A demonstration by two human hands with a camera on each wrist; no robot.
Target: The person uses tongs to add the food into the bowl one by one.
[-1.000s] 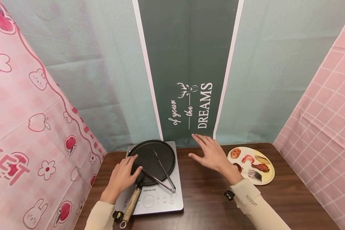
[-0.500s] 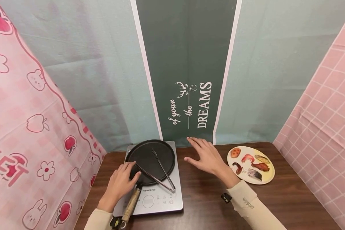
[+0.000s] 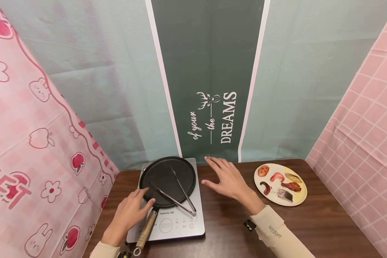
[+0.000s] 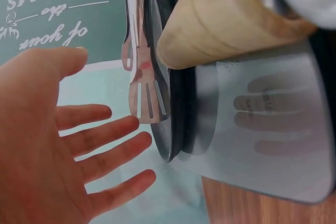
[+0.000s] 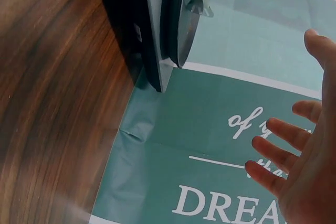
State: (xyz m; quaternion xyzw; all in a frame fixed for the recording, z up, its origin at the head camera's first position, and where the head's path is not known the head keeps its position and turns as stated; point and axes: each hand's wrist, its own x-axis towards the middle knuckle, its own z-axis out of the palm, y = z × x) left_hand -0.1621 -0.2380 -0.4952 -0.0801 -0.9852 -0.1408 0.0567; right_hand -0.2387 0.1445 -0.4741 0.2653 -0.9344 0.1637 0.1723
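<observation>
My left hand [image 3: 129,211], fingers spread, hovers beside the near left edge of a black flat pan [image 3: 159,170]. Across that pan lie metal tongs [image 3: 172,199], arms apart, their joined end over the cooktop. In the left wrist view a slotted tong head [image 4: 149,98] shows just past the fingertips, and the pan's wooden handle [image 4: 226,19] passes close to the camera. My right hand [image 3: 227,181] is held in the air with loose fingers, between the cooktop and the food plate. Neither hand holds anything; the right wrist view shows the right hand's [image 5: 310,166] spread fingers.
The pan stands on a silver induction cooktop [image 3: 180,233], its handle jutting over the front edge. A cream oval plate [image 3: 274,169] on the right bears a shrimp [image 3: 277,177], a drumstick [image 3: 291,186] and several other food pieces. Printed cloths [image 3: 213,53] surround the wooden table [image 3: 232,233].
My left hand has drawn back toward the lower left, uncovering the near tong tip. My right hand has drifted left and slightly down, away from the plate. Pan and tongs stay put.
</observation>
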